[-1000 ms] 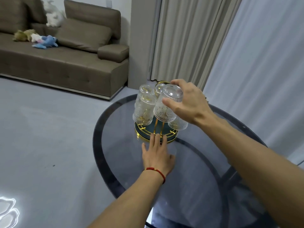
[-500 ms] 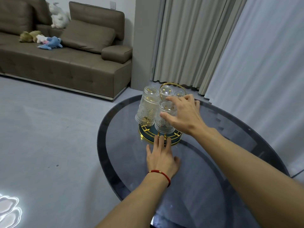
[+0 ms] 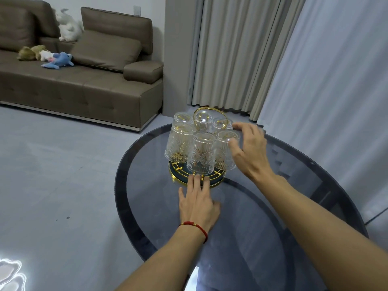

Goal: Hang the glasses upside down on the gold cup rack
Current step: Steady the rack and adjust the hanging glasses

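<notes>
The gold cup rack [image 3: 218, 180] stands on a round dark glass table [image 3: 315, 196], its gold ring handle at the top. Several embossed clear glasses hang on it upside down; the nearest glass [image 3: 202, 156] faces me at the front. My right hand [image 3: 249, 152] hovers just right of the glasses, fingers spread and curled, holding nothing. My left hand [image 3: 197, 204] lies flat on the table, palm down, fingertips touching the rack's front base rim. A red string bracelet is on that wrist.
A brown sofa [image 3: 79, 80] with plush toys [image 3: 57, 60] stands at the back left across a grey floor. Beige curtains [image 3: 237, 53] and a sheer white curtain [image 3: 336, 91] hang close behind and to the right of the table.
My right hand lowered a glass onto the rack's front peg, let go and drew back to the right. My left hand stayed at the base.
</notes>
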`<state>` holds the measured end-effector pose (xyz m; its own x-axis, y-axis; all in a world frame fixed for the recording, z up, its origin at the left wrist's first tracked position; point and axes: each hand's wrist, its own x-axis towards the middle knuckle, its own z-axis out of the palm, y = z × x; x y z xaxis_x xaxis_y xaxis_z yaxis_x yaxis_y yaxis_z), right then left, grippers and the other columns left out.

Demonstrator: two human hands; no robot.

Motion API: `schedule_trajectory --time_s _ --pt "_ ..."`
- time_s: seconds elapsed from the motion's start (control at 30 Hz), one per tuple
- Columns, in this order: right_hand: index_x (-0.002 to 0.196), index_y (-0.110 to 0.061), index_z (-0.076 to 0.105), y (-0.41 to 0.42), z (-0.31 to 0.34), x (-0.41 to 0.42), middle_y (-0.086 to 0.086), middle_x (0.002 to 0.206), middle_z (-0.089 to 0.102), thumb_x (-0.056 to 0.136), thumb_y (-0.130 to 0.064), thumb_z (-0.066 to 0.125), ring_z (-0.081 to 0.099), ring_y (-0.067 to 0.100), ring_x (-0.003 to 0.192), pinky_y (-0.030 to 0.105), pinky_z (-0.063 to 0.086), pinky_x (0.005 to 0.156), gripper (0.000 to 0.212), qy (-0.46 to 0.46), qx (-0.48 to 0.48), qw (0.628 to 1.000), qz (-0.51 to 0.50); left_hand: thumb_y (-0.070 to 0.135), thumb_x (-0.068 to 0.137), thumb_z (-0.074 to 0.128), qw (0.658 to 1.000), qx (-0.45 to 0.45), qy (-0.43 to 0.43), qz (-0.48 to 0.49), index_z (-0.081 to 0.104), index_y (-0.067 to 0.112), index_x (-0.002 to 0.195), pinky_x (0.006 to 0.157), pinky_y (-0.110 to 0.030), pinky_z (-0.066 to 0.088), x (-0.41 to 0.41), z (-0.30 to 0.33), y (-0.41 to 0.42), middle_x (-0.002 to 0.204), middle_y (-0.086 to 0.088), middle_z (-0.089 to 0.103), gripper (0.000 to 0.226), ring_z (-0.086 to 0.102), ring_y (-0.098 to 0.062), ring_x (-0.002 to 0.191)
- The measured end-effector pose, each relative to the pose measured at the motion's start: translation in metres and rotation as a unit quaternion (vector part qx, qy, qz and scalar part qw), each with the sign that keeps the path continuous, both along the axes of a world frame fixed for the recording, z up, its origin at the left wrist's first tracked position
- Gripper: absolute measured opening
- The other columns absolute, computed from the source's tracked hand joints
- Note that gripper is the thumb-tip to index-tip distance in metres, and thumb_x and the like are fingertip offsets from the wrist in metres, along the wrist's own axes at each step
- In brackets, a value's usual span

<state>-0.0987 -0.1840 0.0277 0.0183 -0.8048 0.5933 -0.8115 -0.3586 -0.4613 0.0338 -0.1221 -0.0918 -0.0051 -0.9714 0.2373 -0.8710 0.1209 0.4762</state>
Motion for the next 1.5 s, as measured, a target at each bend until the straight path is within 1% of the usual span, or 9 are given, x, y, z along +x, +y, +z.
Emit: schedule_trajectory --time_s 0.17,0.37,0.6,0.77,0.9,1.03,1.17,1.27,1.5 --pt "0.146 -0.014 0.047 0.002 -0.006 -0.014 0.009 0.143 0.051 0.088 -0.040 0.064 0.046 0.026 0.132 0.045 0.039 0.112 0.066 0.065 0.077 0.994 0.043 0.033 0.087 0.053 1.000 -0.010 0.006 0.009 0.033 0.015 0.150 0.121 -0.047 0.021 -0.003 0.001 0.000 0.157 -0.009 0.031 0.068 0.015 -0.028 0.151" --pt "0.138 -0.016 0.052 -0.007 -0.007 -0.001 0.008 0.135 0.054 0.092 -0.041 0.069 0.054 0.027 0.124 0.050 0.045 0.106 0.055 0.052 0.040 0.997 0.043 0.032 0.087 0.053 0.999 -0.021 0.019 0.018 0.035 0.014 0.148 0.120 -0.044 0.022 -0.003 -0.001 0.003 0.154 -0.011 0.032 0.066 0.020 -0.028 0.149" --pt "0.128 -0.022 0.055 -0.013 -0.001 -0.009 0.001 0.128 0.058 0.087 -0.045 0.072 0.059 0.017 0.117 0.041 0.051 0.100 0.050 0.041 0.044 0.996 0.059 0.033 0.089 0.049 1.000 -0.020 0.009 0.018 0.031 0.016 0.150 0.122 -0.046 0.017 -0.003 -0.004 0.003 0.157 -0.012 0.028 0.066 0.014 -0.026 0.151" --pt "0.128 -0.027 0.057 -0.013 -0.001 -0.024 0.001 0.125 0.059 0.086 -0.049 0.070 0.058 0.016 0.115 0.031 0.045 0.093 0.049 0.042 0.045 0.996 0.066 0.034 0.091 0.046 1.000 -0.015 -0.003 0.020 0.028 0.017 0.152 0.123 -0.048 0.016 -0.003 -0.006 0.003 0.161 -0.011 0.024 0.065 0.010 -0.025 0.153" --pt "0.128 -0.030 0.060 -0.012 -0.002 -0.032 0.000 0.126 0.060 0.090 -0.052 0.067 0.059 0.017 0.113 0.034 0.049 0.093 0.044 0.064 0.046 0.995 0.066 0.035 0.093 0.045 1.000 -0.016 -0.011 0.022 0.028 0.018 0.152 0.122 -0.048 0.019 -0.003 -0.005 0.003 0.160 -0.011 0.025 0.064 0.012 -0.025 0.152" --pt "0.130 -0.027 0.063 -0.007 -0.001 -0.035 -0.002 0.136 0.058 0.094 -0.053 0.063 0.056 0.017 0.123 0.042 0.049 0.102 0.045 0.110 0.036 0.991 0.067 0.035 0.094 0.045 1.000 -0.015 -0.014 0.021 0.027 0.017 0.152 0.122 -0.048 0.019 -0.002 -0.005 0.003 0.160 -0.011 0.025 0.063 0.012 -0.026 0.152" --pt "0.138 -0.027 0.061 -0.003 0.003 -0.040 0.002 0.153 0.051 0.097 -0.051 0.061 0.044 0.022 0.142 0.047 0.039 0.111 0.048 0.164 0.030 0.984 0.059 0.036 0.094 0.045 1.000 -0.014 -0.015 0.021 0.028 0.018 0.152 0.121 -0.048 0.020 -0.002 -0.004 0.003 0.159 -0.011 0.025 0.062 0.013 -0.026 0.152" --pt "0.143 -0.028 0.058 -0.003 0.007 -0.042 0.003 0.155 0.049 0.099 -0.050 0.057 0.043 0.023 0.144 0.047 0.038 0.110 0.049 0.200 0.033 0.977 0.065 0.036 0.095 0.044 1.000 -0.013 -0.015 0.021 0.029 0.018 0.151 0.122 -0.048 0.020 -0.003 -0.004 0.003 0.159 -0.011 0.026 0.061 0.014 -0.026 0.152" --pt "0.147 -0.033 0.053 -0.001 0.008 -0.052 0.002 0.156 0.046 0.101 -0.045 0.054 0.043 0.022 0.143 0.049 0.038 0.112 0.047 0.178 0.067 0.978 0.090 0.034 0.094 0.044 0.999 -0.017 -0.018 0.021 0.030 0.018 0.151 0.121 -0.048 0.022 -0.003 -0.004 0.003 0.158 -0.010 0.026 0.061 0.016 -0.026 0.151"
